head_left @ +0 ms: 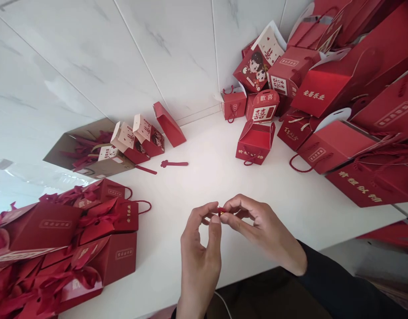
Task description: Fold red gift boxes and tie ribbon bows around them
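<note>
Over the front part of the white table, my left hand (203,248) and my right hand (257,223) meet fingertip to fingertip. Between them is a small red piece with a gold-coloured bit (221,211); its kind is too small to make out. My right thumb and index finger pinch it from the right. My left thumb and fingertips close on its left side. Beyond my hands stands a red gift box with a cord handle (253,146). A flat red strip with a flower-shaped end (174,164) lies to the left of that box.
Finished-looking red boxes with ribbons (104,230) crowd the left side. A cardboard box of red ribbons (80,150) stands behind them, near several small cartoon-printed boxes (149,135). Many red gift boxes (340,88) are piled at right. A marbled wall (177,53) bounds the white table (204,186).
</note>
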Motion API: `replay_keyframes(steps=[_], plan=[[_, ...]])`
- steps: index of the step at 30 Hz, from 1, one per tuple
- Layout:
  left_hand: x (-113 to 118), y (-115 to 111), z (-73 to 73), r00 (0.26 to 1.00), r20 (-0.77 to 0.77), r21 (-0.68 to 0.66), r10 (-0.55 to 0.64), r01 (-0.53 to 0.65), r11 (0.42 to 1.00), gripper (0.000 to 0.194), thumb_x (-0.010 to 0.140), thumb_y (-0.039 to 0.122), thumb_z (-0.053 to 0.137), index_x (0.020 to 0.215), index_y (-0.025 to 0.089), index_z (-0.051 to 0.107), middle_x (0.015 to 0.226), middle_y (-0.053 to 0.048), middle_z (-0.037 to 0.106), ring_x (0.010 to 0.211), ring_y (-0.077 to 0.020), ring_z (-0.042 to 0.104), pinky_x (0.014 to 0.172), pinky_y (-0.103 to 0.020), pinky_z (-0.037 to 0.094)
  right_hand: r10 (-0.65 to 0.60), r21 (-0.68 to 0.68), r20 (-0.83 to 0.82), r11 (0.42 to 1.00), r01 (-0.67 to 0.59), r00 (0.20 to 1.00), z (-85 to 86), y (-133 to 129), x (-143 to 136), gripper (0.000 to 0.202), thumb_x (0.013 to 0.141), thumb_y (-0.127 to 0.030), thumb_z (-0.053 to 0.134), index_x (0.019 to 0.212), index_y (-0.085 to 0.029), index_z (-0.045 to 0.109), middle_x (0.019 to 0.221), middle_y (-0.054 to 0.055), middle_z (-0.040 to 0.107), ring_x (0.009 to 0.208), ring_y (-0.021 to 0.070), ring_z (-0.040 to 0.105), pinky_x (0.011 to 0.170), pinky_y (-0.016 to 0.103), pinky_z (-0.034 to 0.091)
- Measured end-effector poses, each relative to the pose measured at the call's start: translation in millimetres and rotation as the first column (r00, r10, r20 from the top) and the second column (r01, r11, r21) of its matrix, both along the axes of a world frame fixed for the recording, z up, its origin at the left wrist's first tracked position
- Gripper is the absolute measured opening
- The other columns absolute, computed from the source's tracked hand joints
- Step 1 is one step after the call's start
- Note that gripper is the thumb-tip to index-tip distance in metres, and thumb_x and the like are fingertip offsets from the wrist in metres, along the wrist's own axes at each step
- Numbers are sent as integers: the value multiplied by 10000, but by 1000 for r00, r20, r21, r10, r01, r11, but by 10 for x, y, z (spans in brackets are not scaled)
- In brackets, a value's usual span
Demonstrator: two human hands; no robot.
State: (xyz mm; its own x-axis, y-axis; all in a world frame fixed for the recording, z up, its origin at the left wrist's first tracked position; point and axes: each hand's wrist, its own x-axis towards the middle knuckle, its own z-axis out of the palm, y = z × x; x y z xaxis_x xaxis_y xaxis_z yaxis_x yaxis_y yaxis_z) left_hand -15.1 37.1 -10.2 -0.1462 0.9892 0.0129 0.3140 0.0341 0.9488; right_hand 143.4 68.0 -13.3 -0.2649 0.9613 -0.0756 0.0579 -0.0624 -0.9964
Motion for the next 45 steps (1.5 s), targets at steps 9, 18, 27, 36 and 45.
replay_keyframes(steps=[9, 18, 27, 36, 45], plan=[[-43, -112, 62, 992, 122, -30, -20, 24, 999, 199, 946, 387, 676, 1087, 269, 751, 1057, -67, 745, 970, -218, 707, 859, -325, 584, -45, 429, 226, 901, -58, 973, -7, -78, 69, 119, 1016, -312, 653, 922, -239, 648, 824, -12, 710, 691, 124, 666, 639, 230, 534], [105, -201, 143, 967, 255, 23, -3, -3, 1000, 61, 959, 262, 659, 971, 256, 719, 944, 1, 676, 904, -138, 641, 834, -229, 526, -100, 593, 252, 802, -72, 963, 19, -117, 77, 56, 1028, -184, 625, 974, -196, 626, 854, -3, 696, 759, 114, 670, 694, 218, 521], [21, -161, 133, 967, 250, 9, -50, 49, 999, 47, 946, 262, 693, 953, 258, 739, 923, 0, 698, 908, -140, 659, 820, -222, 525, -21, 567, 242, 814, -124, 970, -7, -138, 131, 31, 1028, -167, 625, 1030, -180, 652, 896, 9, 705, 803, 109, 670, 737, 207, 514], [-112, -146, 14, 974, 130, 76, -187, 178, 981, 91, 942, 184, 701, 975, 269, 709, 931, 15, 696, 902, -120, 662, 822, -204, 550, 58, 505, 308, 836, -214, 950, 10, -176, 177, 127, 1055, -134, 544, 1093, -191, 651, 940, 0, 705, 852, 98, 668, 779, 197, 510], [-90, -194, 32, 978, 138, 143, -158, 139, 980, 100, 965, 174, 669, 973, 265, 708, 924, 7, 690, 903, -131, 664, 817, -230, 558, 97, 300, 179, 942, -148, 979, 121, -196, 188, 153, 1000, -185, 641, 1134, -252, 670, 1050, -59, 770, 953, 51, 731, 841, 106, 528]])
